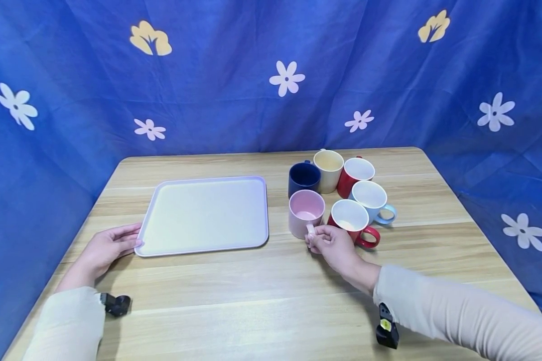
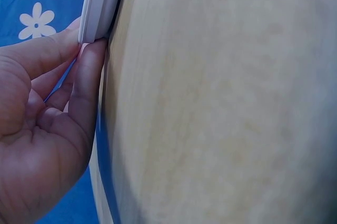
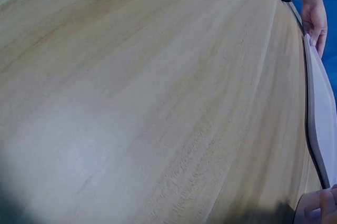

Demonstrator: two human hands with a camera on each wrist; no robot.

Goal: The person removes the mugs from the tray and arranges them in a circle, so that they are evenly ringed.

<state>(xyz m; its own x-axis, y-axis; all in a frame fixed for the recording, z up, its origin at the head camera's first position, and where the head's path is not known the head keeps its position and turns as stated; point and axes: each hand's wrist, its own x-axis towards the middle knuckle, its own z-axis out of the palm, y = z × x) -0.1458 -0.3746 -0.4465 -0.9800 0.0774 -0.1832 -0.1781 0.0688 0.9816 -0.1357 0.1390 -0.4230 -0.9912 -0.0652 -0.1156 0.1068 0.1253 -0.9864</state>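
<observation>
A pale, lilac-rimmed tray lies on the left half of the table. At its near left corner my left hand pinches the rim; in the left wrist view the thumb is on one face of the tray's edge and fingers on the other. My right hand grips the handle of a pink mug, which stands upright right of the tray. Only the mug's edge and some fingertips show low in the right wrist view.
Behind the pink mug are a navy mug and a cream mug. To its right stand a red mug, a light blue mug and a nearer red mug. A blue flowered curtain hangs behind the wooden table.
</observation>
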